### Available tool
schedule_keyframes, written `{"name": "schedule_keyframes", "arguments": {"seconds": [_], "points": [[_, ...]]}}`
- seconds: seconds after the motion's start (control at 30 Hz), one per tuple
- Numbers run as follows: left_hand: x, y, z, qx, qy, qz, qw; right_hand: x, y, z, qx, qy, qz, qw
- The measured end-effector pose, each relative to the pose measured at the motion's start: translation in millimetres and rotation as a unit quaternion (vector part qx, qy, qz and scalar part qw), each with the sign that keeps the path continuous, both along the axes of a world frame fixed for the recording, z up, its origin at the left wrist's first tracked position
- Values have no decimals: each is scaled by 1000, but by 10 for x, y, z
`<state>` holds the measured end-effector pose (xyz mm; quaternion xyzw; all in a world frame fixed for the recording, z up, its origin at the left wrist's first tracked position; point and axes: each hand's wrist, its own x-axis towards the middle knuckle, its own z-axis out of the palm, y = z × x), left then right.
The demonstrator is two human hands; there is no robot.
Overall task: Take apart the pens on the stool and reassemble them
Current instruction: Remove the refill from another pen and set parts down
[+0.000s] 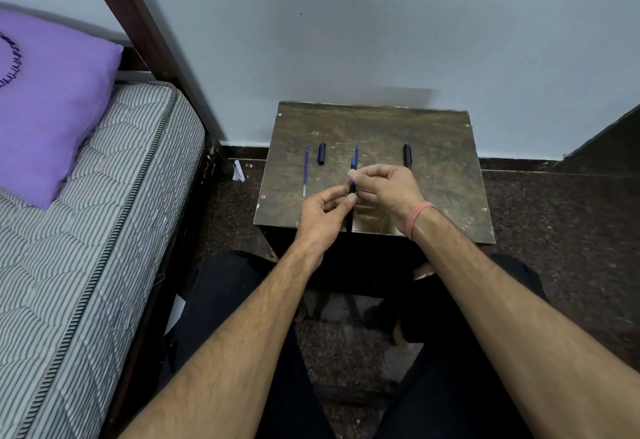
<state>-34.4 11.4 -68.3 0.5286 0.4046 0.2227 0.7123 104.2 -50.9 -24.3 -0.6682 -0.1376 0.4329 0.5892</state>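
A worn brown stool [433, 147] stands against the wall in front of me. My left hand [320, 216] pinches a dark pen barrel [351, 216] that points toward me. My right hand [384, 189] grips the front end of that same pen [354, 163], where a blue piece shows above my fingers. A blue refill [305, 170] lies on the stool at the left, with a dark cap [321, 153] beside it. Another thin blue refill [356, 149] lies just beyond my hands. A whole capped dark pen [407, 155] lies at the right.
A bed with a striped mattress [90, 230] and a purple pillow [48, 102] runs along my left. A dark wooden bedpost [149, 40] leans past the stool's left. The wall [381, 29] is right behind the stool. My knees [225, 282] flank the stool.
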Motion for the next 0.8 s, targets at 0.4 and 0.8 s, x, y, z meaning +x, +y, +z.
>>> {"name": "schedule_keyframes", "arguments": {"seconds": [0.4, 0.8], "points": [[0, 14, -12, 12, 7, -9, 1000, 84, -23, 38, 12, -3, 35, 999], [-31, 14, -89, -5, 3, -22, 1000, 11, 8, -44, 7, -27, -1, 1000]]}}
